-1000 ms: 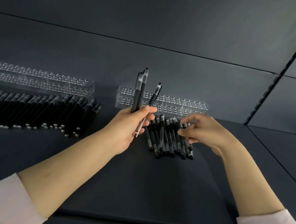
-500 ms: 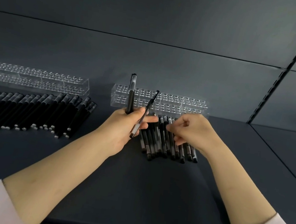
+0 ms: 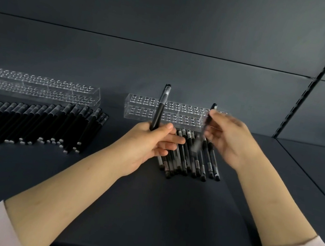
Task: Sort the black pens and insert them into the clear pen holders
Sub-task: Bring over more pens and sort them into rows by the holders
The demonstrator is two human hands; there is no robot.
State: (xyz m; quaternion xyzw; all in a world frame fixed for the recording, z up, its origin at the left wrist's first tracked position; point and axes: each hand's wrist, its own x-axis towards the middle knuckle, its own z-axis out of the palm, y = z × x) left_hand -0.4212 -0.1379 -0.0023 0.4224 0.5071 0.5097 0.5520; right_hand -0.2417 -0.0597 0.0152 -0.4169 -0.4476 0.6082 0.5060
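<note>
My left hand (image 3: pixel 150 142) grips a black pen (image 3: pixel 160 107) upright in front of the right clear pen holder (image 3: pixel 138 106). My right hand (image 3: pixel 227 137), blurred by motion, pinches a second black pen (image 3: pixel 210 117) raised above a small pile of black pens (image 3: pixel 191 161) lying on the dark surface. A second clear pen holder (image 3: pixel 39 87) stands at the back left. In front of it lies a wide row of black pens with silver ends (image 3: pixel 29 123). No pens stand in either holder.
The work surface is a dark shelf board (image 3: pixel 142 215) with a dark back wall behind the holders. A slotted upright rail (image 3: pixel 312 82) runs up at the right, and another shelf section lies beyond it.
My right hand took the slanted pen out of my left hand's fingers and lifted it up and right over the pile. My left hand keeps its pen upright.
</note>
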